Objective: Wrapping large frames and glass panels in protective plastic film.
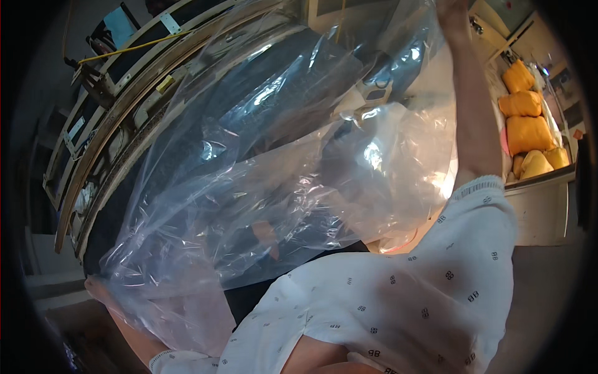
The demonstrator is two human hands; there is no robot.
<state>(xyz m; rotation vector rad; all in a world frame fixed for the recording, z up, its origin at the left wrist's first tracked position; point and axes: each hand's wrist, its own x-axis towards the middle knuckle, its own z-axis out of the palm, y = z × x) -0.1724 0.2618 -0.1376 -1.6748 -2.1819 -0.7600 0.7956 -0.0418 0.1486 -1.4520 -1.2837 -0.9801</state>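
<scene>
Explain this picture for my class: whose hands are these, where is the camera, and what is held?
No robot here: these are one person's bare hands, seen by a wide camera worn on the head, looking down, so straight edges bend. The left hand, at lower left, grips clear plastic sheeting. The sheeting spreads up to the right hand at the top edge, where the grip is unclear. Yellow-orange bundles are piled at the right; long, curved-looking rails run along the left.
</scene>
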